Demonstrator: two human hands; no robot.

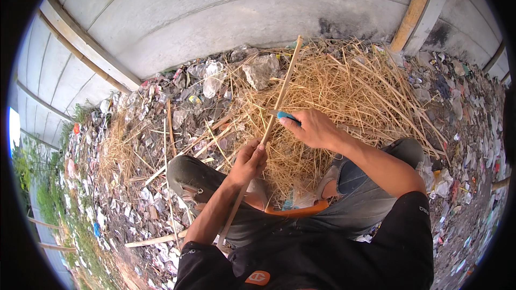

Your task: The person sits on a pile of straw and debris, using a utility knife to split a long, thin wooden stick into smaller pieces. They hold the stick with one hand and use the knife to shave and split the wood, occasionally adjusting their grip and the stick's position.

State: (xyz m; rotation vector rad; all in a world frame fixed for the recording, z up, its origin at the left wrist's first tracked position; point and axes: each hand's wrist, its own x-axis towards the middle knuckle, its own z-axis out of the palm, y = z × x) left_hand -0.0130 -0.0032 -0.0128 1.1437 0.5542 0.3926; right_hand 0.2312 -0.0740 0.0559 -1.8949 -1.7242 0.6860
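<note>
My left hand (250, 160) is closed around a long, narrow bamboo strip (287, 78). The strip runs from beside my left thigh up and away toward the wall, its far end raised over the straw-like heap. In my right hand (314, 129) is a knife with a blue handle (290, 117). Its short blade lies against the strip, a little beyond my left hand. Below both hands spreads a pile of thin bamboo shavings (344, 88), reaching back between my feet. My palms and the undersides of my fingers are hidden.
A grey concrete wall (231, 19) with posts and a bamboo pole (415, 8) stands ahead. Near its foot lies a pale rock (261, 71). Litter and loose bamboo strips (156, 240) cover the ground at left. Something orange (298, 210) shows between my legs.
</note>
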